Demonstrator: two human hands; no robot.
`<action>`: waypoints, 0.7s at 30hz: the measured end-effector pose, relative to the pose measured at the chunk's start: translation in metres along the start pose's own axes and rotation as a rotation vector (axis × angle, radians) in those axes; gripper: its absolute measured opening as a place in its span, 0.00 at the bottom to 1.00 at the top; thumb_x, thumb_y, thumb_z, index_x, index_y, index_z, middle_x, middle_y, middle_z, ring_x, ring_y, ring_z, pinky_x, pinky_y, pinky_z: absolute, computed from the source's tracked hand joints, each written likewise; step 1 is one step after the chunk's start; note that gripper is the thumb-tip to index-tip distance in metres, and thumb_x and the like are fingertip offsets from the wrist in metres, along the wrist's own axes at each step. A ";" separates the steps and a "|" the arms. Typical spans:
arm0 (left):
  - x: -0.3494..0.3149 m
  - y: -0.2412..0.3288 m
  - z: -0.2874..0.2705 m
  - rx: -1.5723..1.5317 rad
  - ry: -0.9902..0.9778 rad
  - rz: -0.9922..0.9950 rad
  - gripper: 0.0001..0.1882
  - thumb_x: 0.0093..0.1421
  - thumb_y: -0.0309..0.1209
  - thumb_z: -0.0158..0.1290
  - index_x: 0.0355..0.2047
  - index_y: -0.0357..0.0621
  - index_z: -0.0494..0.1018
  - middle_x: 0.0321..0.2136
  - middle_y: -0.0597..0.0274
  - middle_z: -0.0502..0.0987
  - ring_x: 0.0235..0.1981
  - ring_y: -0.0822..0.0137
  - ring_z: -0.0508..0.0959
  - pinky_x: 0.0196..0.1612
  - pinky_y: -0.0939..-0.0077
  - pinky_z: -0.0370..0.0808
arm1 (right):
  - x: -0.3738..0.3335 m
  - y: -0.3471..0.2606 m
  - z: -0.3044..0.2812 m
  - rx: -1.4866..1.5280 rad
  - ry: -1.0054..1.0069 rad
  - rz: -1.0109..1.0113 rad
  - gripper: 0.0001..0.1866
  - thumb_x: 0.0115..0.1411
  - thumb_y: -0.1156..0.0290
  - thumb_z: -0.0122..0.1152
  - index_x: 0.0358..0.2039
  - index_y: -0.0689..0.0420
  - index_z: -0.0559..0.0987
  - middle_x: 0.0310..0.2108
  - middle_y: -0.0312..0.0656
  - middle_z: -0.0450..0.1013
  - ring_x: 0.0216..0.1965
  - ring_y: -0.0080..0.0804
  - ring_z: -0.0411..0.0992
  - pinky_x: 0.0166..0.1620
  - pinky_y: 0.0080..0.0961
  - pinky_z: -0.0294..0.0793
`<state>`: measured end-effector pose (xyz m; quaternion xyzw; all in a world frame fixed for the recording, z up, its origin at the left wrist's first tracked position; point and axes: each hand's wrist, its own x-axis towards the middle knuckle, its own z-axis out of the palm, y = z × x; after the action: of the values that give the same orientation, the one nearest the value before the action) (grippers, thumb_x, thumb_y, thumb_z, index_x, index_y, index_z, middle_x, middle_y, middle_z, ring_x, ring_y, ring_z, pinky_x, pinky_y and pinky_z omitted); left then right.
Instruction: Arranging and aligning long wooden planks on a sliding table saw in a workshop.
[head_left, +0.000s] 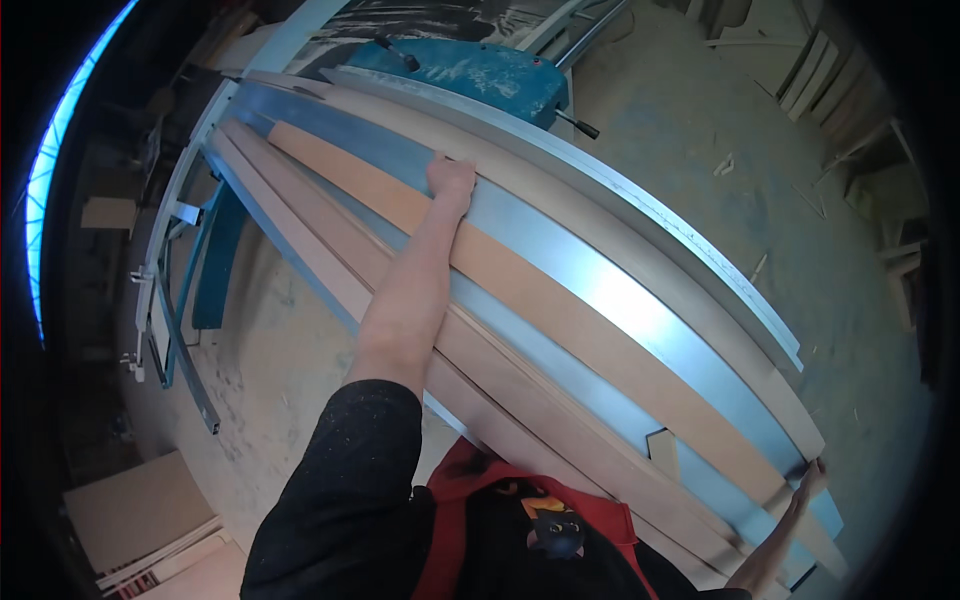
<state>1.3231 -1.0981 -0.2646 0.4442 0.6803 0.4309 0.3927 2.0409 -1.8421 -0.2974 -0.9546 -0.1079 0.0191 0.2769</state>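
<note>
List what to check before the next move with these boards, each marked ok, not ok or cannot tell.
1. Left hand at the near edge of the far board: ok.
2. Right hand at that board's right end: ok.
3. Far board flush along the metal rail: cannot tell; this angle does not settle contact.
4. Metal table free of loose offcuts: not ok; a small offcut lies between the orange-brown strip and the near boards.
5. Orange-brown strip clear of the left forearm: cannot tell; the arm passes over it, touch unclear.
</note>
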 end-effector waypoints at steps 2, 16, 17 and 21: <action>0.008 0.002 -0.012 0.063 0.029 0.023 0.18 0.51 0.25 0.61 0.43 0.34 0.72 0.28 0.49 0.81 0.26 0.59 0.82 0.31 0.66 0.78 | -0.005 -0.018 0.016 0.071 -0.072 0.065 0.17 0.58 0.71 0.60 0.45 0.67 0.84 0.32 0.39 0.81 0.31 0.25 0.74 0.34 0.25 0.71; 0.056 -0.011 -0.038 0.198 0.054 -0.025 0.23 0.49 0.29 0.61 0.47 0.35 0.73 0.43 0.42 0.81 0.49 0.45 0.79 0.53 0.61 0.76 | -0.099 -0.048 0.053 0.290 -0.057 -0.005 0.15 0.53 0.78 0.54 0.38 0.70 0.83 0.29 0.41 0.78 0.28 0.27 0.73 0.31 0.25 0.70; 0.065 -0.009 -0.043 0.199 0.074 -0.015 0.23 0.49 0.29 0.61 0.47 0.36 0.73 0.44 0.42 0.81 0.49 0.46 0.79 0.53 0.61 0.76 | -0.103 -0.059 0.064 0.307 -0.059 -0.014 0.15 0.52 0.78 0.54 0.38 0.70 0.83 0.29 0.42 0.79 0.29 0.27 0.73 0.32 0.25 0.70; 0.091 -0.012 -0.054 0.197 0.098 -0.013 0.24 0.49 0.30 0.61 0.47 0.36 0.74 0.44 0.42 0.80 0.49 0.46 0.79 0.54 0.62 0.77 | -0.119 -0.087 0.081 0.335 -0.049 -0.027 0.15 0.52 0.78 0.53 0.38 0.71 0.83 0.29 0.43 0.79 0.29 0.29 0.74 0.33 0.25 0.71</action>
<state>1.2436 -1.0275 -0.2729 0.4547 0.7406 0.3806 0.3161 1.9002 -1.7532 -0.3223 -0.8928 -0.1228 0.0562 0.4298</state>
